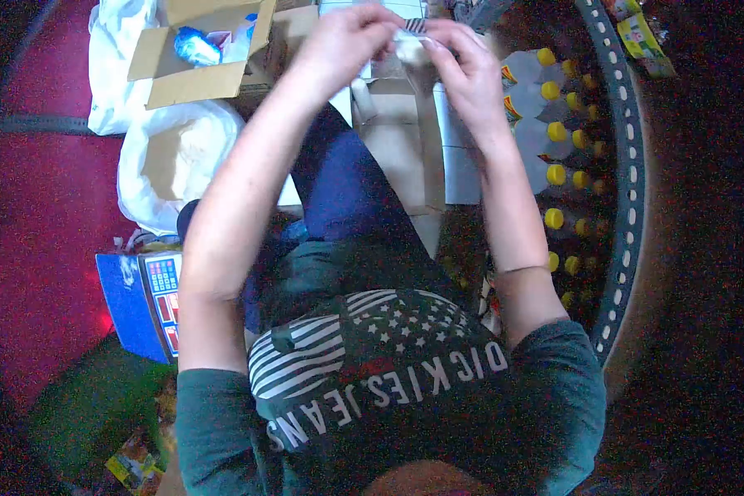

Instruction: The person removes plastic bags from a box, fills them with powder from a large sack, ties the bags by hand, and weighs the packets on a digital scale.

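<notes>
My left hand (349, 48) and my right hand (469, 73) are raised close together at the top of the view. Between their fingertips is a small whitish plastic bag (411, 51) with a dark striped patch at its upper edge. The fingers of both hands are pinched on it, one hand at each side. Its contents look pale, but blur hides the detail. Below the bag lies an open cardboard box (393, 165), with a white roll-like object (362, 101) near its left side.
At left are an open carton (192, 89) with a blue wrapped item (197, 47), a white-lined container (136, 169) and a blue scale (132, 306). Several yellow-capped bottles (554, 132) stand at right, beside a perforated dark metal strip (632, 165).
</notes>
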